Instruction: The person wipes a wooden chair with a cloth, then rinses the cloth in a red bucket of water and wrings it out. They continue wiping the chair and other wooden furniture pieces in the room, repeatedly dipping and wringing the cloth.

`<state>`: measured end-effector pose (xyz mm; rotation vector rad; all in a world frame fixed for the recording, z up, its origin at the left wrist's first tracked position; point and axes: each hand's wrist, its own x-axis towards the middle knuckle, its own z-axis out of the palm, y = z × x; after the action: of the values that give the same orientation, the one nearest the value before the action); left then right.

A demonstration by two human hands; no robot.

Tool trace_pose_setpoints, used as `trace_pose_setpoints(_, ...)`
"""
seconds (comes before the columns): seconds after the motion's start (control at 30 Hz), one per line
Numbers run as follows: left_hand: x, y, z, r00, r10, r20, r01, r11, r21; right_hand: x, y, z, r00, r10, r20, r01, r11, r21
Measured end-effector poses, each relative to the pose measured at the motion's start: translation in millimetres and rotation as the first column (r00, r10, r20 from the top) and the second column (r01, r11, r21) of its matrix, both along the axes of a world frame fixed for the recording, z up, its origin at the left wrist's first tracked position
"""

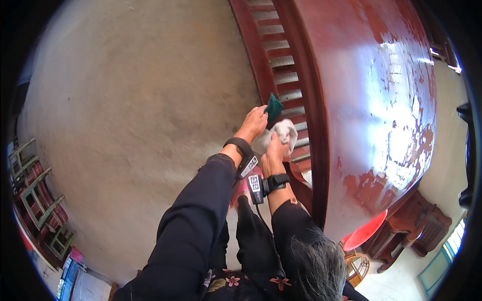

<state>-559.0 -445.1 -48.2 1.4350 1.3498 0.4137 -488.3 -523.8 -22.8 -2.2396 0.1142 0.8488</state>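
My left hand (255, 122) grips a dark green scouring pad (274, 108), which sticks up past the fingers. Just below and to the right, my right hand (276, 151) is closed around a bunched white cloth (286, 129). Both hands are over the red wooden slats (285, 77) that run alongside the table's long edge. To their right spreads the glossy red tabletop (350, 94), which has wet-looking, shiny patches and darker red areas. Whether the pad or cloth touches the slats cannot be told.
A red plastic basin (365, 231) and a bamboo stool (357, 268) are at the lower right. Behind them stands a dark carved wooden chair (427, 222). Chairs with pale green frames (35, 195) line the left rim, beyond the concrete floor (131, 113).
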Motion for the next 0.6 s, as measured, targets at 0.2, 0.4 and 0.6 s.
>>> trace_pose_setpoints(0.2,-31.8,62.5,13.7,0.962,0.2,0.187,-0.174,0.974,-0.145,-14.7,121.3,-5.2,0.885,0.355,0.303,-0.457,0.787,0.414)
trace_pose_setpoints(0.4,-30.5,63.1,16.7,0.987,0.075,0.145,-0.071,0.997,-0.033,4.8,136.9,-21.7,0.917,0.394,-0.057,-0.289,0.757,0.586)
trace_pose_setpoints(0.6,-7.2,-57.0,33.1,0.935,-0.338,0.109,0.347,0.934,-0.082,26.6,-9.6,-14.7,0.866,-0.184,-0.465,0.245,0.967,0.074)
